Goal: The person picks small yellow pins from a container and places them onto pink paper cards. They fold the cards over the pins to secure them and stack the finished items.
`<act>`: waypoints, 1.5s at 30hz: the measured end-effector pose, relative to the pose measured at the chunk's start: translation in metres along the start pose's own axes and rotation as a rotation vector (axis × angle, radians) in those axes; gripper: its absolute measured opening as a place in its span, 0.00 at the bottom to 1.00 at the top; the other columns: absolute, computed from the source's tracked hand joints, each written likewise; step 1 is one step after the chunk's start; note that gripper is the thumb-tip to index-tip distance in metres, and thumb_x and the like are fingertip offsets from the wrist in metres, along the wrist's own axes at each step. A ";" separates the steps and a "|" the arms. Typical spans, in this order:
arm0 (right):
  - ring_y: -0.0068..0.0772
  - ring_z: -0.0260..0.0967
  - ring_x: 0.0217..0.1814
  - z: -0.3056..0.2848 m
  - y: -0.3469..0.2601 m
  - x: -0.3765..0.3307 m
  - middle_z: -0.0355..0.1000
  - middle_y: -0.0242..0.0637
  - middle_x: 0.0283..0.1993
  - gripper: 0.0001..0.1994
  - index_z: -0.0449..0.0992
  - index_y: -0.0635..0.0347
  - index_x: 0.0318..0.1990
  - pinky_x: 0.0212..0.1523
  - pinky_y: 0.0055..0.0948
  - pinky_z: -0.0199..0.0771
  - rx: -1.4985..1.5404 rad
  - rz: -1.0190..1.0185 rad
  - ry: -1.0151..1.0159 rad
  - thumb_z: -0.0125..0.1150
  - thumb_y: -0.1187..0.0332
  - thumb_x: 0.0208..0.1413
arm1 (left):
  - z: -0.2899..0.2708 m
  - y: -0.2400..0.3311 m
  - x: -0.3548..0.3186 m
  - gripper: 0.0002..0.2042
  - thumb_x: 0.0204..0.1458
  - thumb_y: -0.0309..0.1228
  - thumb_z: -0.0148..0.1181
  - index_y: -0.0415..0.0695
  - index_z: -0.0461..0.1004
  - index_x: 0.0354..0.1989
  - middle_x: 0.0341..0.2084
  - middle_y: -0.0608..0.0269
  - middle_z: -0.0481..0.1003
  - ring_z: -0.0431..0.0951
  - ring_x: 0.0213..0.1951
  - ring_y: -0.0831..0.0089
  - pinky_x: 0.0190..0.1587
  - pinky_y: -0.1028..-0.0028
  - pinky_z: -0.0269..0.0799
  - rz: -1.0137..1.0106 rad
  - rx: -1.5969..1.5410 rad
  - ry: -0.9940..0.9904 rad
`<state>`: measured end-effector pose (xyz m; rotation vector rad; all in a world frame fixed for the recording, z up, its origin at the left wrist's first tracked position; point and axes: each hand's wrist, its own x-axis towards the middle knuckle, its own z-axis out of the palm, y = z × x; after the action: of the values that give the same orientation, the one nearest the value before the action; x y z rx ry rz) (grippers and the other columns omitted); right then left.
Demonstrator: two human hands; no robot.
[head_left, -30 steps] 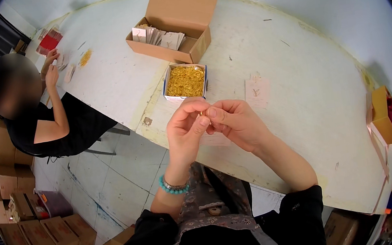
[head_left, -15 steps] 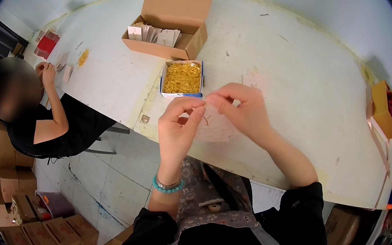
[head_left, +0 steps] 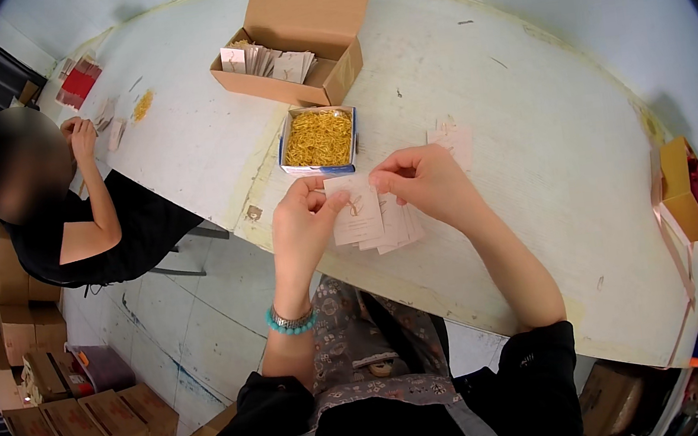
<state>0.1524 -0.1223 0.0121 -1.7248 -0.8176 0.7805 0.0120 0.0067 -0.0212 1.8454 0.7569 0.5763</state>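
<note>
- Left hand [head_left: 296, 224] clamped on the upper left of a white card [head_left: 358, 221], thumb in front and fingers behind.
- Right hand [head_left: 430, 182] at the card's upper right corner, thumb and forefinger close together; cannot tell whether pinching the edge or some small piece.
- Card raised over the near side of the table [head_left: 557, 210], face up, just above a few fanned-out pale cards [head_left: 403, 230].
- To work neatly, keep the left thumb light, clear of the mark in the middle, and avoid creasing the corner.
- Move with the fingertips only, wrists steady, so as not to scatter the cards underneath.
- Just beyond the left hand, a small blue-and-white box [head_left: 317, 170] full of gold pieces [head_left: 317, 137]; mind the knuckles near its rim.
- Farther back, a brown box [head_left: 272, 86] with its lid up and more cards inside.
- Right of the hands, other pale cards [head_left: 457, 144] on the scuffed, whitish tabletop.
- At left, a seated co-worker [head_left: 49, 255] beside a little gold heap [head_left: 143, 105]; below, tiled floor [head_left: 178, 317] and stacked cartons [head_left: 101, 431].
</note>
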 end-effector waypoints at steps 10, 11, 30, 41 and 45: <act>0.11 0.57 0.23 0.001 -0.011 -0.011 0.67 0.23 0.20 0.09 0.76 0.66 0.28 0.24 0.17 0.58 -0.061 -0.081 0.017 0.63 0.67 0.52 | -0.003 0.035 -0.021 0.07 0.42 0.29 0.66 0.41 0.74 0.25 0.17 0.62 0.69 0.68 0.21 0.66 0.22 0.71 0.64 0.473 0.367 0.135; 0.11 0.57 0.23 0.000 -0.012 -0.012 0.66 0.23 0.20 0.09 0.76 0.66 0.28 0.24 0.17 0.58 -0.082 -0.069 0.015 0.63 0.67 0.52 | -0.003 0.037 -0.020 0.07 0.41 0.28 0.66 0.41 0.74 0.25 0.18 0.62 0.70 0.68 0.22 0.66 0.22 0.71 0.64 0.536 0.408 0.135; 0.20 0.66 0.29 0.006 0.010 0.007 0.73 0.32 0.28 0.06 0.75 0.63 0.32 0.30 0.21 0.66 0.049 -0.328 0.388 0.58 0.70 0.54 | 0.011 0.033 -0.016 0.07 0.45 0.29 0.64 0.40 0.74 0.26 0.18 0.58 0.69 0.69 0.20 0.66 0.23 0.72 0.64 0.191 0.053 -0.171; 0.34 0.68 0.36 -0.053 0.086 0.049 0.74 0.32 0.27 0.06 0.80 0.52 0.31 0.35 0.33 0.66 -1.143 -0.553 0.913 0.64 0.65 0.46 | 0.017 -0.003 -0.013 0.17 0.41 0.42 0.68 0.42 0.73 0.32 0.20 0.66 0.71 0.72 0.22 0.70 0.25 0.72 0.68 0.162 0.405 0.060; 0.34 0.66 0.40 -0.012 0.057 0.072 0.73 0.30 0.27 0.05 0.80 0.51 0.27 0.40 0.36 0.64 -0.766 -0.636 0.583 0.65 0.63 0.43 | 0.016 -0.001 -0.010 0.19 0.40 0.44 0.69 0.43 0.72 0.31 0.17 0.67 0.70 0.72 0.20 0.71 0.24 0.73 0.67 0.037 0.350 -0.047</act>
<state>0.2111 -0.0836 -0.0481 -1.9943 -1.2282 -0.5231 0.0156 -0.0101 -0.0288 2.1901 0.8329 0.4418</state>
